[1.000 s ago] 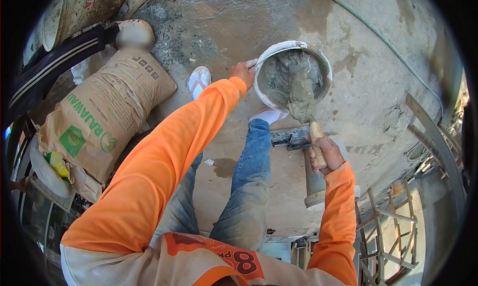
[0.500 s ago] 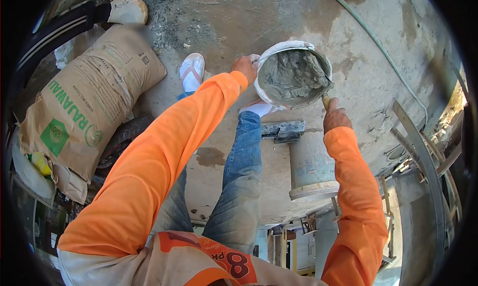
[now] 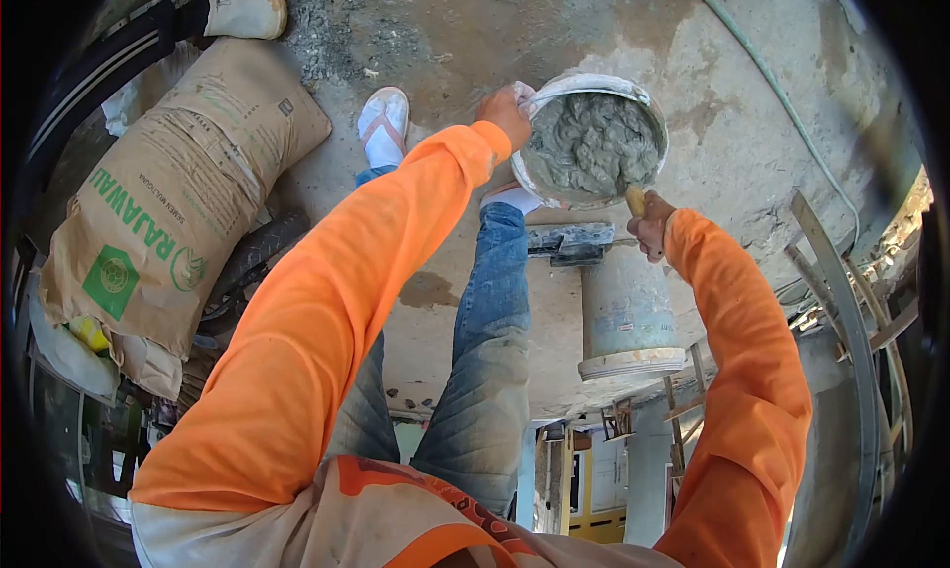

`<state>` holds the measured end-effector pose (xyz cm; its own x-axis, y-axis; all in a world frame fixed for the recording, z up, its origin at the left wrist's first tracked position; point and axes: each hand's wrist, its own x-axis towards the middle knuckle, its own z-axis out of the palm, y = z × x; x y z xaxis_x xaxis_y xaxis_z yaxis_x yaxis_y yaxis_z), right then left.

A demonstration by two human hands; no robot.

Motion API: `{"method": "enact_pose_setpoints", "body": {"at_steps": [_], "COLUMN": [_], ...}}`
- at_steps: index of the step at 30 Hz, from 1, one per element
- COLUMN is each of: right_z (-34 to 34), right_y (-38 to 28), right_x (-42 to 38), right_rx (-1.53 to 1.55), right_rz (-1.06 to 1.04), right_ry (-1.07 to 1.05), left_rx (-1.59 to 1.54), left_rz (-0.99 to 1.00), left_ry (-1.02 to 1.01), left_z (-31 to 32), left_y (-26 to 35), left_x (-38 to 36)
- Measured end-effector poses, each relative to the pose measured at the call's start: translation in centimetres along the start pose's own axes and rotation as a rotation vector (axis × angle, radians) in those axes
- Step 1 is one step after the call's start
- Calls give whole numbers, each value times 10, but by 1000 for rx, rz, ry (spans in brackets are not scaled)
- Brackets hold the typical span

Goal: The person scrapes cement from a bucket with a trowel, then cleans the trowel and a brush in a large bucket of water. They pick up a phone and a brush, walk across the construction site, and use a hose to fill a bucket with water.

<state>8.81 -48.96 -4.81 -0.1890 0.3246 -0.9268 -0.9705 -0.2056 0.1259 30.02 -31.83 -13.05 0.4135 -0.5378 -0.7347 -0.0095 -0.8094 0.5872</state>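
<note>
Wet grey mortar (image 3: 599, 144) fills much of a round bucket (image 3: 661, 123) with a whitish rim. At the bucket's left edge, my left hand (image 3: 507, 113) is closed on the rim. My right hand (image 3: 651, 226) grips the yellowish wooden handle (image 3: 635, 201) of a tool at the bucket's near right edge; the tool's blade is hidden in the mortar. Just below the bucket, a grey trowel or float (image 3: 571, 242) lies at the edge of an upturned pail (image 3: 625, 316).
A printed cement sack (image 3: 168, 192) leans at the left, beside another person's leg (image 3: 104, 78) and shoe (image 3: 245, 11). A green hose (image 3: 772, 83) crosses the floor at the upper right. Metal and wooden strips (image 3: 841, 301) stand at the right.
The tool handle and my right hand have moved slightly left and down along the bucket's near edge. The mortar's surface has changed shape. My left hand remains on the rim.
</note>
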Motion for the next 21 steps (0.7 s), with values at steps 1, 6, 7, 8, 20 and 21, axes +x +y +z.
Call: {"method": "enact_pose_setpoints", "body": {"at_steps": [1, 6, 7, 8, 20, 21], "right_z": [5, 71, 83, 94, 145, 150], "right_y": [25, 31, 20, 15, -35, -32], "right_x": [26, 29, 24, 33, 28, 26], "right_rx": [-100, 394, 727, 643, 1521, 1523], "right_rz": [-144, -449, -337, -345, -445, -445], "right_ry": [-81, 33, 23, -4, -299, -299], "left_rx": [7, -18, -4, -54, -110, -109], "left_rz": [-8, -39, -42, -30, -21, -20], "left_ry": [6, 33, 29, 16, -79, -81], "left_z": [2, 18, 20, 19, 15, 16], "left_y": [-4, -41, -49, -55, -72, -76], "left_x": [0, -26, -33, -38, -34, -36]}}
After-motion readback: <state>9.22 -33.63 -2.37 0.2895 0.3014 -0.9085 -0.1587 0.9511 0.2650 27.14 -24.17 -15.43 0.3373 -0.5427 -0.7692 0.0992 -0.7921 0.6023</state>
